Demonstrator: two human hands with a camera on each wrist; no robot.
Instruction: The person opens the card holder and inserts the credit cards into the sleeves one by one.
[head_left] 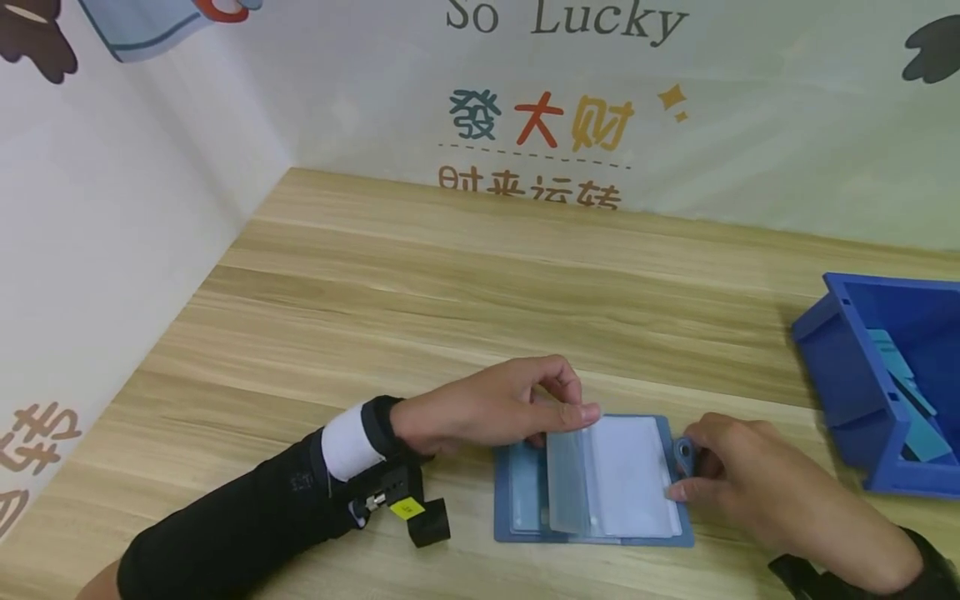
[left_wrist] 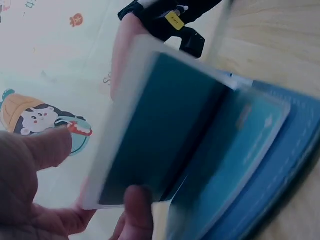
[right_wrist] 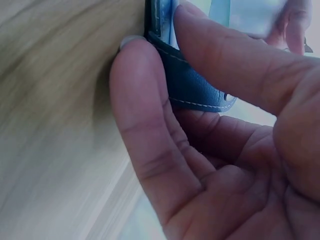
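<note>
On the tabletop [head_left: 375, 333], your left hand [head_left: 495, 408] pinches a clear sleeve [head_left: 567, 487] of the blue cardholder [head_left: 636, 471]. Your right hand [head_left: 780, 487] grips its snap tab [head_left: 683, 456].

Head view: moderately bright, diffuse light; wall [head_left: 360, 108] beyond hands pale, softly shaded. Soft shadow hugging blue bin [head_left: 855, 400], past right hand [head_left: 757, 471]. White page of booklet [head_left: 633, 475] between hands nearly washed out.

Left wrist view: hazy; clear page [left_wrist: 150, 125] at left hand [head_left: 498, 404] smeared at edges, fingertip there soft too.

Right wrist view: tabletop [right_wrist: 45, 100] beside right fingers blurred, darker shadow along nearest finger; background past thumb bright, blurry.
</note>
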